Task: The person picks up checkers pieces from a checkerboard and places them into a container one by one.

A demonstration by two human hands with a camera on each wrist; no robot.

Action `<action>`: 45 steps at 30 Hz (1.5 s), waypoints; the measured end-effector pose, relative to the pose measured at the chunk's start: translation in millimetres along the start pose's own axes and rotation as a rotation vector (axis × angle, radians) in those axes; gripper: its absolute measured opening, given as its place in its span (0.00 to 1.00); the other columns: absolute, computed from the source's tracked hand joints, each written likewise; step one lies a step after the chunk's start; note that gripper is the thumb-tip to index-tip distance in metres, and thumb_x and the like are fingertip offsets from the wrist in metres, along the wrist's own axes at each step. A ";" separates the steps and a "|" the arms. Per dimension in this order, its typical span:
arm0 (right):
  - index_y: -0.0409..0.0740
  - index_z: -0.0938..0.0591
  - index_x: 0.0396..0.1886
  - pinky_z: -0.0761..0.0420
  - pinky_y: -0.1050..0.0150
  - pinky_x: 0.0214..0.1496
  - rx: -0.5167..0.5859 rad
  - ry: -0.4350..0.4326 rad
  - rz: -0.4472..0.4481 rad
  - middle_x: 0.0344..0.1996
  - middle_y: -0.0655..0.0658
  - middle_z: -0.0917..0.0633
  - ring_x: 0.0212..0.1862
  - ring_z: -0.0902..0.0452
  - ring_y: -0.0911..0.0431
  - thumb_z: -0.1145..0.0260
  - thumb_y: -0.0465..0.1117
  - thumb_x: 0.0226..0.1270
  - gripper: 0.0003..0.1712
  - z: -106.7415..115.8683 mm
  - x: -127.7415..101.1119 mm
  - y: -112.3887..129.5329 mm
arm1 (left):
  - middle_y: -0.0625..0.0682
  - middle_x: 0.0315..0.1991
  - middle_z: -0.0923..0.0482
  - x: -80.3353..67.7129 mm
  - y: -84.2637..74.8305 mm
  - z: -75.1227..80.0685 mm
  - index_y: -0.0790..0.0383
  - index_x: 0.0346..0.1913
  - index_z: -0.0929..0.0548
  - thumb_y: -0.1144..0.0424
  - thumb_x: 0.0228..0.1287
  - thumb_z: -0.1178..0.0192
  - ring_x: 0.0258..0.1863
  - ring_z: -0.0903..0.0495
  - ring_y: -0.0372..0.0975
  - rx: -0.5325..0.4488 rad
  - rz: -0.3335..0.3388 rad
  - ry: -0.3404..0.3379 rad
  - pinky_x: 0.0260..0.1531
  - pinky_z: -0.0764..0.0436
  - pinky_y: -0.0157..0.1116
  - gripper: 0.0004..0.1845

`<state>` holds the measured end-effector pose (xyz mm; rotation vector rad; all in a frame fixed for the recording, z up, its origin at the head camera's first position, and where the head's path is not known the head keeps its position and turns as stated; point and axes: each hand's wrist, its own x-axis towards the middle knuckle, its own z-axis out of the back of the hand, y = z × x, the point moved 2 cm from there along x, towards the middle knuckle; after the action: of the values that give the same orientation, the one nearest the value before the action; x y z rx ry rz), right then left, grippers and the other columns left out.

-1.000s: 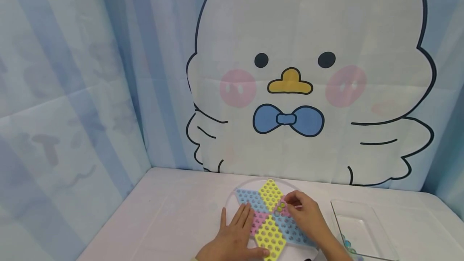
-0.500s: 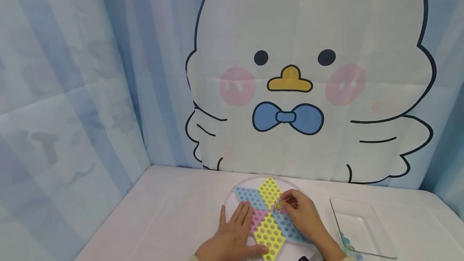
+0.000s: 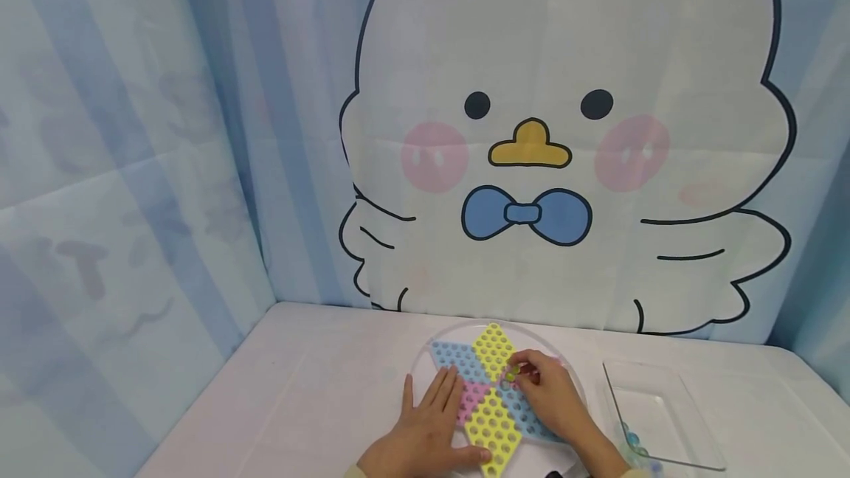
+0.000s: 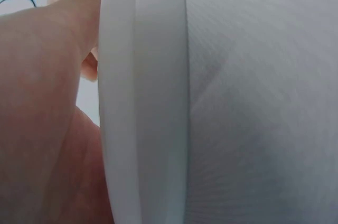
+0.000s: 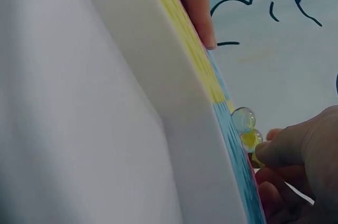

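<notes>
A round white marble board point(image 3: 493, 434) with a six-pointed star in yellow, blue and pink, full of small hollows, lies on the table in the head view. My left hand point(image 3: 425, 430) rests on its left side, fingers spread and straight. At the pink point on the right, my right hand point(image 3: 554, 398) has thumb and fingertips together at a yellow marble point(image 5: 257, 158), partly hidden behind the thumb. Beside it sit a clear marble point(image 5: 243, 120) and another yellowish marble point(image 5: 251, 140). In the left wrist view, the board's white rim point(image 4: 142, 102) stands beside the left hand.
A clear plastic box point(image 3: 690, 466) stands right of the board, with several bluish and greenish marbles point(image 3: 634, 442) at its near left corner. A small black object point(image 3: 554, 474) shows at the bottom edge. A printed curtain point(image 3: 524, 271) hangs behind the white table point(image 3: 319, 375).
My right hand has shifted slightly left and inward over the pink point, its fingertips closer to the marbles. The left hand stays on the board. The head view has tilted down a little.
</notes>
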<state>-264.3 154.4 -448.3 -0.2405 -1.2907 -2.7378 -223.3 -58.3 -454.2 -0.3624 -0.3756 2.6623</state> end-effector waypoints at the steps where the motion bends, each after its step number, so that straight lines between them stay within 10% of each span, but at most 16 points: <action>1: 0.45 0.16 0.44 0.24 0.70 0.40 0.001 -0.001 -0.001 0.37 0.50 0.15 0.38 0.24 0.61 0.35 0.28 0.60 0.14 -0.4 -0.1 -0.2 | 0.52 0.82 0.59 0.3 0.2 -0.1 0.56 0.80 0.51 0.18 0.54 0.54 0.81 0.59 0.44 -0.001 0.001 0.002 0.71 0.63 0.67 0.60; 45: 0.42 0.18 0.47 0.18 0.55 0.52 -0.052 -0.128 0.021 0.46 0.44 0.15 0.50 0.18 0.51 0.39 0.31 0.67 0.11 45.9 -10.3 12.6 | 0.49 0.82 0.58 4.2 0.7 -1.4 0.54 0.80 0.50 0.19 0.52 0.51 0.81 0.58 0.43 -0.039 0.045 0.040 0.71 0.64 0.67 0.60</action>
<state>-247.7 182.2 -411.9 -0.4380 -1.2390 -2.7813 -226.8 -56.8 -456.6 -0.4400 -0.4121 2.6904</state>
